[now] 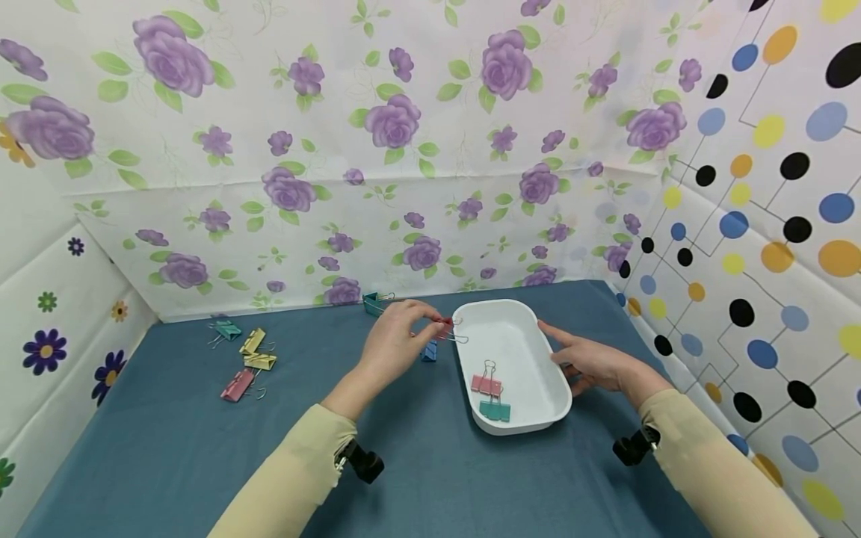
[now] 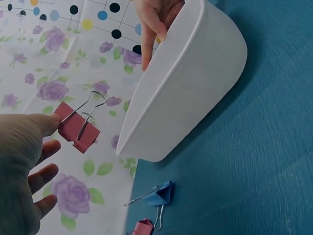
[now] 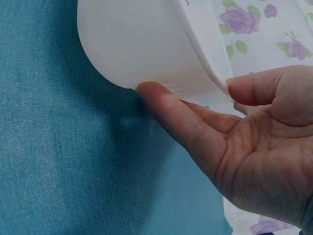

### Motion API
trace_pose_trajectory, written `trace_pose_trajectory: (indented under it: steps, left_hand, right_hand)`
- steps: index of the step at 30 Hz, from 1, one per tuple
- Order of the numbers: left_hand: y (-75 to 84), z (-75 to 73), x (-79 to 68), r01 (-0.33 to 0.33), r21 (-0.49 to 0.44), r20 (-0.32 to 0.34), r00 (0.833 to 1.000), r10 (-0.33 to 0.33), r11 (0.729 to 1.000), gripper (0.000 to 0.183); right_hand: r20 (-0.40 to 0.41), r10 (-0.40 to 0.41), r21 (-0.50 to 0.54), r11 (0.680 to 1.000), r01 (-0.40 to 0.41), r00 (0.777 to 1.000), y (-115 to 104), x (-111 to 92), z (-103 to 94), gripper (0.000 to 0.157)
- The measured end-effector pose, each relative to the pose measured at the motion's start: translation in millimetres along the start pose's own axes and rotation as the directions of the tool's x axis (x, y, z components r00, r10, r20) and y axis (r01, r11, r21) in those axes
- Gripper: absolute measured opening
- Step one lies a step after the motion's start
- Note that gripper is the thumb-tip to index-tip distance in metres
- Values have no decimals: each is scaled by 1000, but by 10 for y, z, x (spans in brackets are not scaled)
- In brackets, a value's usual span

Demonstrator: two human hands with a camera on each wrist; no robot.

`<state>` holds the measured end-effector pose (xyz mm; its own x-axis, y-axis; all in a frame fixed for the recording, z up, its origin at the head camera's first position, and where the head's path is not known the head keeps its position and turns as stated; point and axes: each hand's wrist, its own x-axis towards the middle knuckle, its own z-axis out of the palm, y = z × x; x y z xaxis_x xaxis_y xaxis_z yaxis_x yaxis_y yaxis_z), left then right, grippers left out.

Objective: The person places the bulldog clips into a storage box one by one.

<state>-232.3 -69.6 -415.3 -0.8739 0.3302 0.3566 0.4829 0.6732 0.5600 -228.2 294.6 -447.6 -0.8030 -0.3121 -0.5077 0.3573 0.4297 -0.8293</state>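
My left hand (image 1: 397, 336) pinches a red binder clip (image 2: 78, 126) between thumb and fingers, beside the left rim of a white plastic tray (image 1: 525, 329). The clip's wire handles point toward the tray. Around the tray's right side, my right hand (image 1: 595, 362) holds the rim and the lower wall, as the right wrist view shows. Inside the tray lie a pink binder clip (image 1: 486, 385) and a green binder clip (image 1: 495, 411), near its front end. A blue binder clip (image 2: 160, 194) lies on the table just left of the tray, with a red clip (image 2: 143, 227) close by.
Toward the left of the blue-covered table (image 1: 168, 441) lie a green clip (image 1: 226, 329), two yellow clips (image 1: 259, 362) and a pink clip (image 1: 238, 385). Another green clip (image 1: 372, 303) sits at the back edge by the flowered backdrop (image 1: 289, 246). A dotted cloth wall (image 1: 760, 299) stands at right.
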Motion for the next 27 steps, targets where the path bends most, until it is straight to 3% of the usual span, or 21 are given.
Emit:
trace_pose_trajectory:
  steps: [27]
  left_hand:
    - [175,204,62,-50,-17,26,998,51,999,13]
  right_hand:
    - [0,9,8,1000,-9,1000,2,10,-2,73]
